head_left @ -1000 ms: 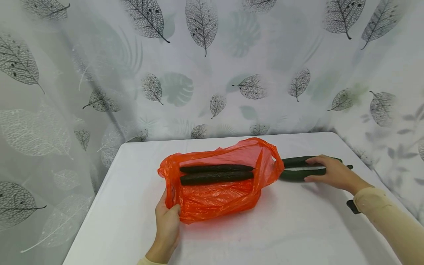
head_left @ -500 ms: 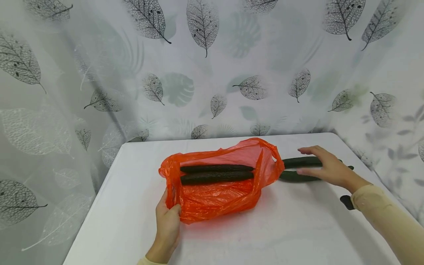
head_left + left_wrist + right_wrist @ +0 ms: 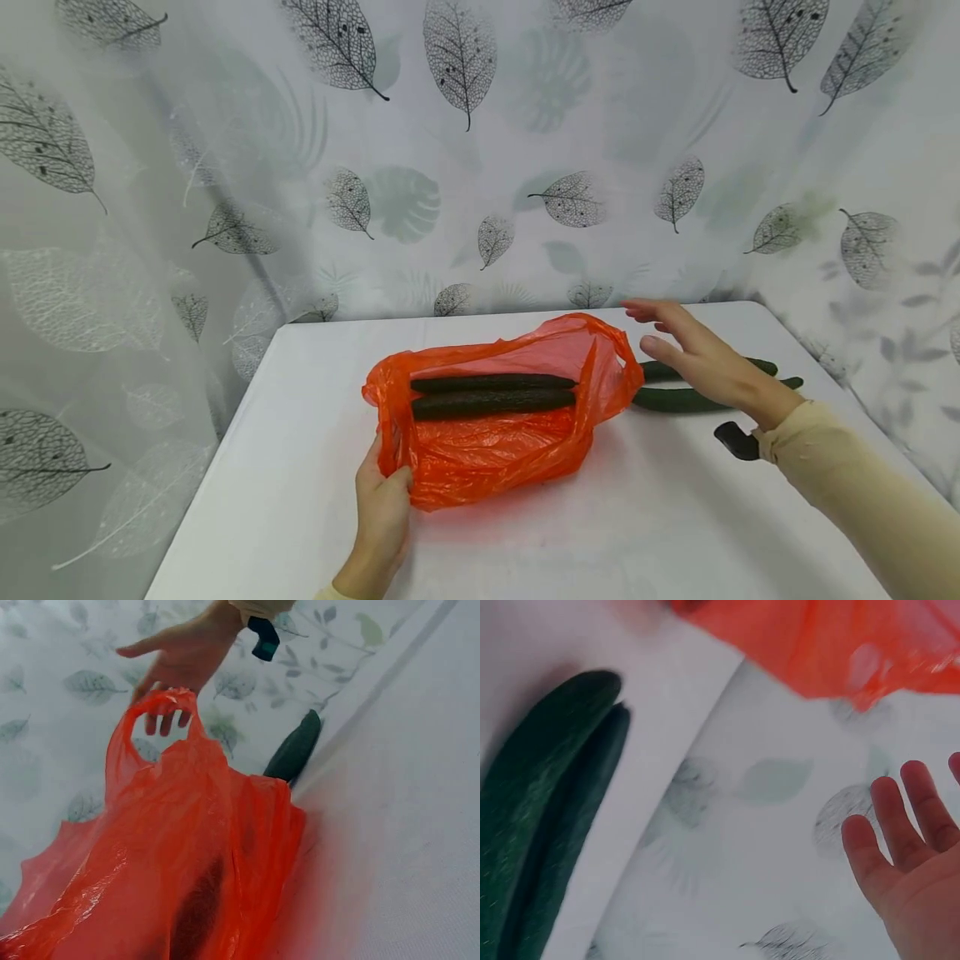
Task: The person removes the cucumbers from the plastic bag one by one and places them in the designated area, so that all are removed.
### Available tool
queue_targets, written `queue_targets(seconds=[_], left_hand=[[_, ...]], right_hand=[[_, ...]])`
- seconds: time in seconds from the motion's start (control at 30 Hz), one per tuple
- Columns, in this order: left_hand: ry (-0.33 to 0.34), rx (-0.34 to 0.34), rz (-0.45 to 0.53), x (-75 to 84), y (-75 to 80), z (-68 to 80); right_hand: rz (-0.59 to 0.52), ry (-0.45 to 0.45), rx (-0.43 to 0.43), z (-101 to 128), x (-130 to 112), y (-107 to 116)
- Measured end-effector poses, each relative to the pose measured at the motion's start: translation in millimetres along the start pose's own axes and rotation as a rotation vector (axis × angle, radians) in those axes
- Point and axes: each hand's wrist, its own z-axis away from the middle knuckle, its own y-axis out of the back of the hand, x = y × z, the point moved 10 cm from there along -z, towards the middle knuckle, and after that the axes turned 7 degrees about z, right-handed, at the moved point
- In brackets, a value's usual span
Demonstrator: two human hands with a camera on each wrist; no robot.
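Observation:
An orange-red plastic bag (image 3: 495, 483) lies on its side with its mouth facing me, and two dark green cucumbers (image 3: 491, 405) rest inside it. My left hand (image 3: 381, 508) grips the bag's left edge between thumb and fingers. Raised above the table, my right hand (image 3: 697, 354) holds nothing; its fingers are extended just right of the bag's right handle. Two more cucumbers (image 3: 678, 400) lie side by side on the table beneath it, partly hidden by the hand and wrist. In the right wrist view, the outstretched fingers (image 3: 911, 825) are apart from the bag.
The white table (image 3: 300, 433) has its back edge against a leaf-patterned curtain (image 3: 465, 167). Its right edge runs close to the curtain too. A black device (image 3: 737, 440) sticks out from the right sleeve at the wrist.
My right hand has let go of the two cucumbers on the right, lifted, and moved left toward the bag's right handle. My left hand keeps its grip on the bag.

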Motion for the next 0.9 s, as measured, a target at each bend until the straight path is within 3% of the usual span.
queue_targets(seconds=[0.3,0.67,0.8,0.9], left_hand=[[0.003,-0.004,0.034,0.4,-0.2,-0.2],[0.022,0.011,0.01,-1.8,0.8,1.5],[0.021,0.015,0.022,-0.3,0.3,2.0],[0.018,0.009,0.025,0.7,-2.1,3.0]], right_hand=[[-0.03,0.033,-0.074,-25.0,-56.1,-27.2],[-0.009,0.033,-0.139,-39.5,-91.2,-61.8],[-0.037,0.074,-0.163,-40.9,-113.9,-68.6],[-0.151,0.115,-0.206,-39.9,-134.0,-74.7]])
